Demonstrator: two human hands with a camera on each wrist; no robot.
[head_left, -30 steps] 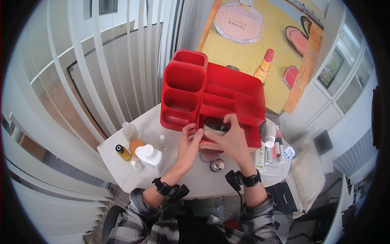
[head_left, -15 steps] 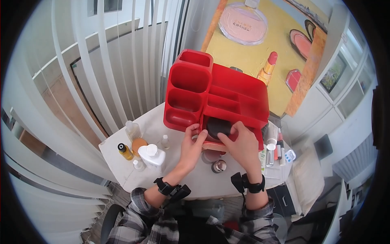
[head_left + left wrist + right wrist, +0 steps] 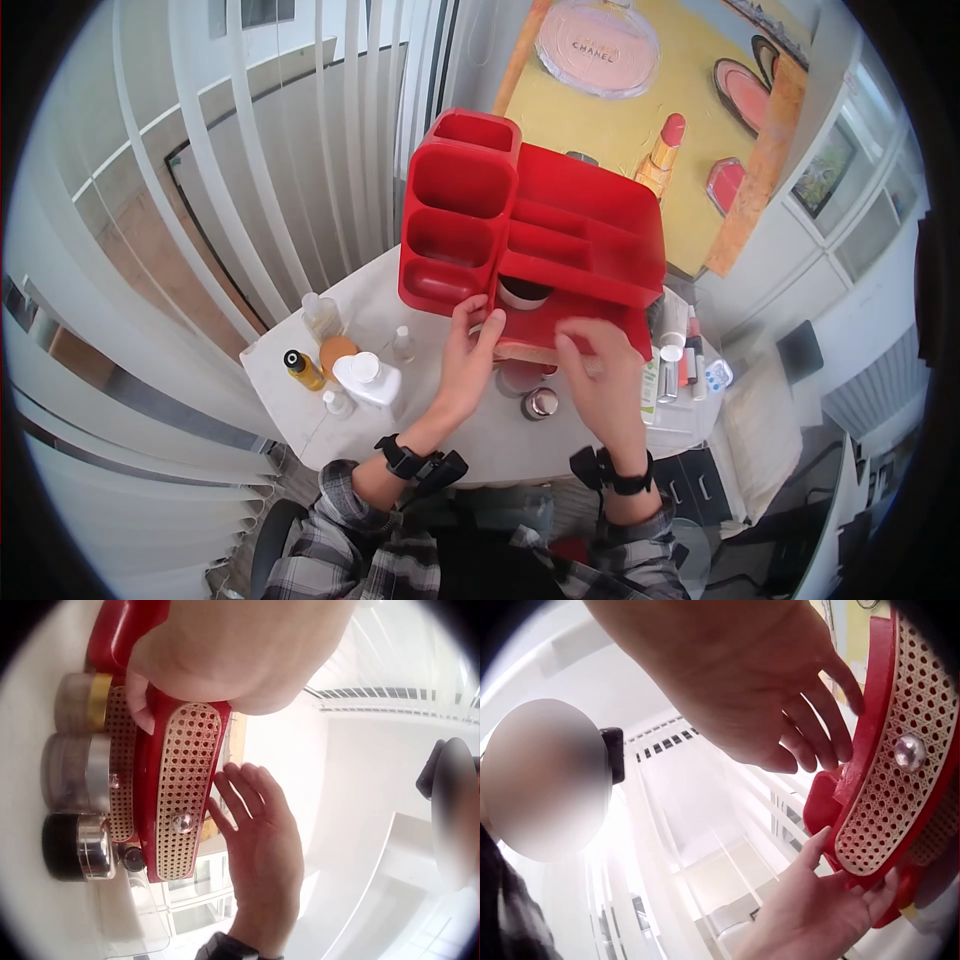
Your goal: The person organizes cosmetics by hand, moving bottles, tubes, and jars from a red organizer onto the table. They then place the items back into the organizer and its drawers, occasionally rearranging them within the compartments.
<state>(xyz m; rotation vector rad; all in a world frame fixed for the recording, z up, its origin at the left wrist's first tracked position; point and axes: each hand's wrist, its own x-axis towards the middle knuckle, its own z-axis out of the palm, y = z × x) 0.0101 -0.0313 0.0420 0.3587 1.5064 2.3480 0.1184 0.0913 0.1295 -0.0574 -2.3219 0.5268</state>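
Observation:
A red organizer point(image 3: 580, 230) stands on the table with its upper drawer point(image 3: 575, 322) pulled out. The drawer's front is a woven cane panel point(image 3: 187, 750) with a clear round knob point(image 3: 182, 823). In the drawer's back left corner sits a round, pale jar with a dark top point(image 3: 525, 298), partly hidden under the shelf above. My left hand point(image 3: 468, 362) grips the drawer's front left corner, thumb on one side and fingers on the other. The right hand point(image 3: 603, 370) is over the drawer's front right part, holding nothing, its fingers loosely bent.
Several bottles, including a white one point(image 3: 372, 385) and a yellow one point(image 3: 303, 368), stand left on the white table point(image 3: 465, 445). A silver-topped jar point(image 3: 540, 404) stands before the organizer. Tubes and lipsticks point(image 3: 682, 360) lie at the right. A painting point(image 3: 620, 120) leans behind.
The right hand has let go of the dark-topped jar and drawn back toward the drawer's front right. The jar has moved down and back into the drawer. The left hand keeps its hold.

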